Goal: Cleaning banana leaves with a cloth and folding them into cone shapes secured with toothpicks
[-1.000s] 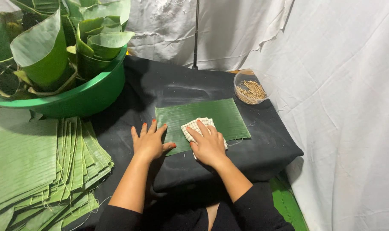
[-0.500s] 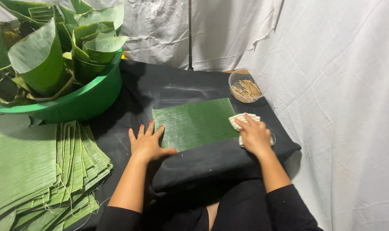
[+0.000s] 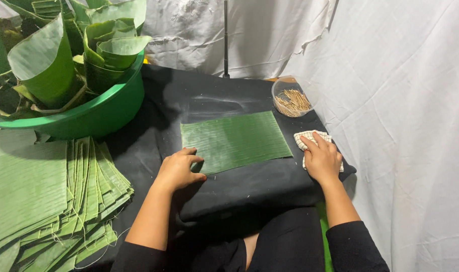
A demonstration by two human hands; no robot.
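— So, what lies by the fingers?

— A flat, ribbed rectangle of banana leaf (image 3: pixel 236 141) on black cloth (image 3: pixel 239 186). The left hand (image 3: pixel 179 170) rests palm down, fingers curled loosely, their tips at the leaf's near left corner, gripping nothing.

— And the other?

— The right hand (image 3: pixel 321 160) lies flat on a checked, woven rag (image 3: pixel 310 139) just right of the leaf, fingers together, pressing it. Beyond those fingertips stands a clear round tub of thin sticks (image 3: pixel 292 98).
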